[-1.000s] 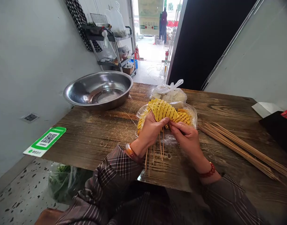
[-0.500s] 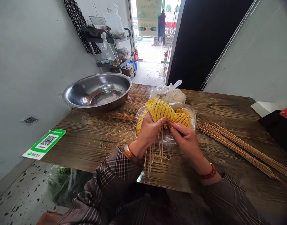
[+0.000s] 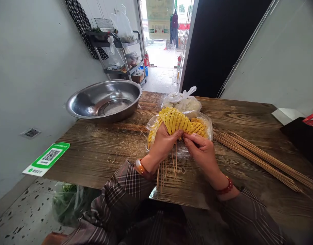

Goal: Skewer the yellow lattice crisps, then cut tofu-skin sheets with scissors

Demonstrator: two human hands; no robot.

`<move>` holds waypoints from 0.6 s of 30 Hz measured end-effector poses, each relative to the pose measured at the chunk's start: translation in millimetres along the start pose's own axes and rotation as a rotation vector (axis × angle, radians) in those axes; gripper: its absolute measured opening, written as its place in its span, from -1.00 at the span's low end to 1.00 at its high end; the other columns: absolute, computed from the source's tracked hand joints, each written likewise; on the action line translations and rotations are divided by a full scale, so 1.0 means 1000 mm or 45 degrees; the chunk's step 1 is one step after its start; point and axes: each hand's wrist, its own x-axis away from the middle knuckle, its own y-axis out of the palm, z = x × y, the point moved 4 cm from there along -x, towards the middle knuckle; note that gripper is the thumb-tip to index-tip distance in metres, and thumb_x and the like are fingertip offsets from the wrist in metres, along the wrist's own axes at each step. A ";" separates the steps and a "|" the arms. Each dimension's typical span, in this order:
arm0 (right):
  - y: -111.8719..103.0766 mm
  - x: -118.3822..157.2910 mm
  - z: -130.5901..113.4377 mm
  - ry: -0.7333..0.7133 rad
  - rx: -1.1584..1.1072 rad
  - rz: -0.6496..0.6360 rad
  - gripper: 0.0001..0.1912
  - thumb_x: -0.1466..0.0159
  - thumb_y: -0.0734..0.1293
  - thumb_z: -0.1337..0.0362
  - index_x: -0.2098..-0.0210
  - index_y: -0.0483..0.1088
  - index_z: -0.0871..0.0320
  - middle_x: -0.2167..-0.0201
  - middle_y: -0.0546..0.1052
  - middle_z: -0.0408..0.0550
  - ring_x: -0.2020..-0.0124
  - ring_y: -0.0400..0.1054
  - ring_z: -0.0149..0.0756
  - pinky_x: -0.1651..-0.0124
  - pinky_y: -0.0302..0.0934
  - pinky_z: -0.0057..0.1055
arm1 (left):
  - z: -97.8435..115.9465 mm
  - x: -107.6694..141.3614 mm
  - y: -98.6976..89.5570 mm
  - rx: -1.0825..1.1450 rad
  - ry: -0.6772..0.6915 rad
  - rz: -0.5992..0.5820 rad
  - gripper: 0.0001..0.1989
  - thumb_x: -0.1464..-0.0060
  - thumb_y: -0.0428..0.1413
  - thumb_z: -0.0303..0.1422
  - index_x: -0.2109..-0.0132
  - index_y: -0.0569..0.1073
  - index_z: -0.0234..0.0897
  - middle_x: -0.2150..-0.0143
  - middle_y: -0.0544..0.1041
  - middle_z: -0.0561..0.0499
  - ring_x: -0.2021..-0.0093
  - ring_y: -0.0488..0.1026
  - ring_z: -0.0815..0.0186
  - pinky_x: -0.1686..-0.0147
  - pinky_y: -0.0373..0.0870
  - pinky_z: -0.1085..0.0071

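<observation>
One yellow lattice-cut piece (image 3: 173, 119) sits at the middle of our work, raised over the near part of an open clear bag (image 3: 209, 131) that holds more yellow pieces (image 3: 197, 126). Our left hand (image 3: 162, 142) is clamped on its near left side, thumb along the lower edge. Our right hand (image 3: 202, 151) meets it there, thumb and forefinger pinched together beside the left thumb; we cannot tell whether they grip the piece, a stick or both. The slits leave only narrow strips, so we judge that a hard squeeze or an uneven pull between our hands could tear them. If a stick point is hidden in that pinch, a crooked push could break through the face or prick the left thumb so close by. Just below our hands, several thin sticks (image 3: 174, 164) point towards us over the table (image 3: 95, 149); a dropping wrist or a loose plaid sleeve (image 3: 132, 180) could catch them and drag the pieces askew. Behind the open bag lies a knotted bag (image 3: 183, 102), to the right a fanned bundle of sticks (image 3: 258, 160), and farther off to the left a wide steel basin (image 3: 84, 105), well apart from our fingers.
</observation>
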 end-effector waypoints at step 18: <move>0.003 0.000 0.010 0.252 -0.173 0.009 -0.79 -0.19 0.42 0.13 0.40 0.48 0.15 0.71 0.36 -0.28 0.73 0.16 -0.51 0.65 0.06 -0.52 | -0.004 0.005 0.007 0.029 -0.047 -0.037 -0.57 0.09 0.36 -0.33 0.06 0.46 -0.28 0.04 0.55 -0.07 0.03 0.49 0.22 -0.08 0.38 0.23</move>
